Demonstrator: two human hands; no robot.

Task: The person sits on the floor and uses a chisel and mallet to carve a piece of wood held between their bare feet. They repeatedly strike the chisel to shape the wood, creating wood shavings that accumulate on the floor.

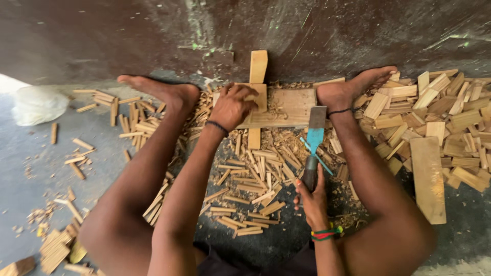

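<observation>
Sitting on the floor with both legs stretched toward a dark wall, the person has a little splitting station going between the feet. Going left to right: a crumpled plastic bag (37,104) lies far left, then loose wood sticks (123,113) scattered around the left foot (162,90). The left hand (233,105) is pressed down over a small wooden block (257,97), fingers curled over it, pinning it on a flat wooden board (289,107) that spans the gap between the feet. An upright wooden piece (258,65) stands against the wall just beyond it. Near the knees there's a pile of split sticks (255,176).

The right hand (312,197) is closed tight around the dark handle of a broad blade tool (314,140) with a blue-painted neck, its flat edge resting on the board's right part, apart from the block. The right foot (353,87) braces that end of the board. Far right is a big heap of cut wood pieces (440,120) and a longer plank (428,179).

Judging by the setup, fingertips should stay clear of the blade line, the board stays jammed by the feet, and the edge should follow the grain.
</observation>
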